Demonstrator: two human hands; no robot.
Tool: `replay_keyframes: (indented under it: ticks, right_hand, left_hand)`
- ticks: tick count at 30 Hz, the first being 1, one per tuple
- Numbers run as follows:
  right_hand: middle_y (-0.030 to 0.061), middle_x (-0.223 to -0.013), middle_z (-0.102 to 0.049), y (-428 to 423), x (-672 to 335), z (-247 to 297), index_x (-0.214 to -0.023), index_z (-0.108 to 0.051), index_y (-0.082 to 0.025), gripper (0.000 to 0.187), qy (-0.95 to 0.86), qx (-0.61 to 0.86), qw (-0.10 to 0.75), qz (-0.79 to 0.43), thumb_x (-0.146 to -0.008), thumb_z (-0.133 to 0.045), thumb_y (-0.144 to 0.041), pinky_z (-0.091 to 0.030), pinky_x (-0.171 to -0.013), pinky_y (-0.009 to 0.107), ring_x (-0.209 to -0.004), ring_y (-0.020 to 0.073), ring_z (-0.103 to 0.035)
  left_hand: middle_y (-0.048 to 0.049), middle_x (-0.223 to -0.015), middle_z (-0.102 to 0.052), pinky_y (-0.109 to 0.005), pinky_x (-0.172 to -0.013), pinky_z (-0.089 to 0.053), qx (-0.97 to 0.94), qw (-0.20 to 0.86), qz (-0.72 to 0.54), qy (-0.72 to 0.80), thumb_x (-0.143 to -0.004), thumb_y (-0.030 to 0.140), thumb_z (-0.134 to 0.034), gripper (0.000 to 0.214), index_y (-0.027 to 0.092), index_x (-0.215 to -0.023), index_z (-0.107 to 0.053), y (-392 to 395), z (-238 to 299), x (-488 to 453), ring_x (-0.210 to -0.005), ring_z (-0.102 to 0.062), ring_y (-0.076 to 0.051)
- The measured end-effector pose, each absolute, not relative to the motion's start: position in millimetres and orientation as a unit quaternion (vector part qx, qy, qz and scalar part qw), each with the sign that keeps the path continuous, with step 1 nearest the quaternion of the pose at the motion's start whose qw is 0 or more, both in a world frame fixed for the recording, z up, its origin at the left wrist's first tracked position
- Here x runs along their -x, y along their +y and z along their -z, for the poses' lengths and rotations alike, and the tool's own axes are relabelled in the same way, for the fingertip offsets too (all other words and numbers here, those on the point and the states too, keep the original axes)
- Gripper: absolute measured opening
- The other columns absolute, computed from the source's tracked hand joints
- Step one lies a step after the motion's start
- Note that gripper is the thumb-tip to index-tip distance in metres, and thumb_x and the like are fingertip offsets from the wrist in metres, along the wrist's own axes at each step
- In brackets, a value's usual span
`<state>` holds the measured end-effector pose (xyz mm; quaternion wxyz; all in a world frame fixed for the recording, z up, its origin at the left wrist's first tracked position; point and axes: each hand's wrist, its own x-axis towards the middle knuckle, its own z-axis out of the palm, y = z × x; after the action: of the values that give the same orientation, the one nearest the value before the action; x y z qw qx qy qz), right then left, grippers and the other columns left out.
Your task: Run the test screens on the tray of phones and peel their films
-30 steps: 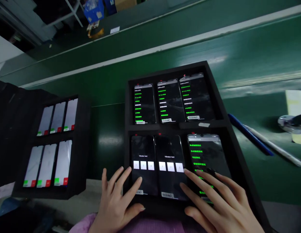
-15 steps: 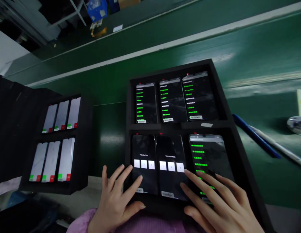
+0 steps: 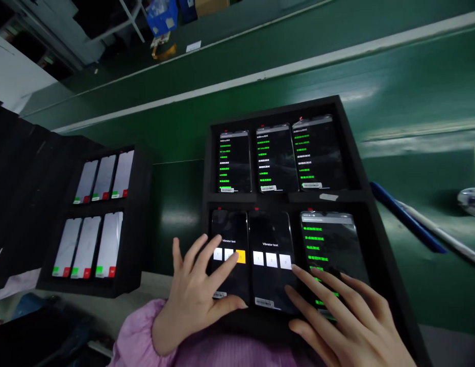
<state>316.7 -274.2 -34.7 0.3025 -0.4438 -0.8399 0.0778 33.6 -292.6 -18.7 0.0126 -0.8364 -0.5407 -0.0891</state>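
Note:
A black foam tray [image 3: 275, 198] holds two rows of smartphones with lit screens. My left hand [image 3: 201, 285] is spread over the front-left phone [image 3: 229, 224], its index fingertip on the "3" box, which glows orange. That screen reads "Vibrator test". The front-middle phone [image 3: 270, 280] shows the same test with three white boxes. My right hand [image 3: 344, 311] has its fingers apart over the front-right phone [image 3: 329, 234], covering part of its green text list. One right fingertip is at the edge of the middle phone's "3" box. The back-row phones [image 3: 276, 158] show green and white text lists.
Another black tray [image 3: 132, 255] at left holds several phones with pale screens [image 3: 84, 247]. To the right lie a blue pen-like stick [image 3: 407, 216] and a white one [image 3: 444, 232]. A blue bin [image 3: 163, 18] stands at the back of the green table [image 3: 176, 193].
My left hand has moved up and right onto the front-left phone, and its "3" box has turned from white to orange. My right hand stays nearly still. The view has shifted slightly.

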Motion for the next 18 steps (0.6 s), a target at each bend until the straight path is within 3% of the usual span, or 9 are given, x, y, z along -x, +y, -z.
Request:
replay_keyframes:
  ticks: [3,5,9,18]
  right_hand:
    - [0.0052,-0.124,-0.079,-274.7,-316.6,35.9,-0.106,-0.077,-0.026,0.038,-0.838,0.445,0.303,-0.086,-0.111,-0.045,-0.047,-0.041,-0.101,0.051,-0.112,0.0265,-0.068]
    - [0.0052,-0.125,-0.079,-275.7,-316.4,36.1,-0.105,-0.077,-0.025,0.037,-0.838,0.444,0.303,-0.093,-0.111,-0.047,-0.047,-0.041,-0.101,0.051,-0.112,0.0269,-0.068]
    - [0.0064,-0.125,-0.078,-277.1,-314.8,36.3,-0.105,-0.077,-0.025,0.036,-0.836,0.445,0.309,-0.090,-0.111,-0.048,-0.046,-0.042,-0.100,0.051,-0.111,0.0279,-0.068]
    - [0.0034,-0.128,-0.077,-272.4,-326.9,31.5,-0.108,-0.077,-0.026,0.027,-0.874,0.412,0.249,-0.063,-0.109,-0.055,-0.041,-0.044,-0.101,0.047,-0.113,0.0244,-0.068]
  left_hand:
    - [-0.0175,-0.156,-0.046,-0.058,-0.133,-0.004,0.800,0.019,0.148,-0.582,-0.104,0.072,-0.041,0.075,0.022,-0.160,-0.042,-290.1,16.1,-19.7,-0.151,-0.037,-0.034]
    - [-0.0153,-0.155,-0.049,-0.053,-0.134,-0.006,0.773,0.004,0.168,-0.611,-0.108,0.062,-0.044,0.068,0.022,-0.162,-0.037,-285.7,12.9,-7.7,-0.151,-0.040,-0.030]
    - [-0.0079,-0.152,-0.056,-0.051,-0.134,-0.012,0.725,-0.028,0.209,-0.656,-0.111,0.031,-0.045,0.044,0.031,-0.154,-0.046,-266.0,6.6,7.6,-0.148,-0.047,-0.023]
    - [-0.0078,-0.150,-0.059,-0.057,-0.132,-0.015,0.767,-0.061,0.208,-0.604,-0.110,0.031,-0.044,0.036,0.029,-0.144,-0.056,-198.1,-1.4,-6.2,-0.144,-0.052,-0.025]
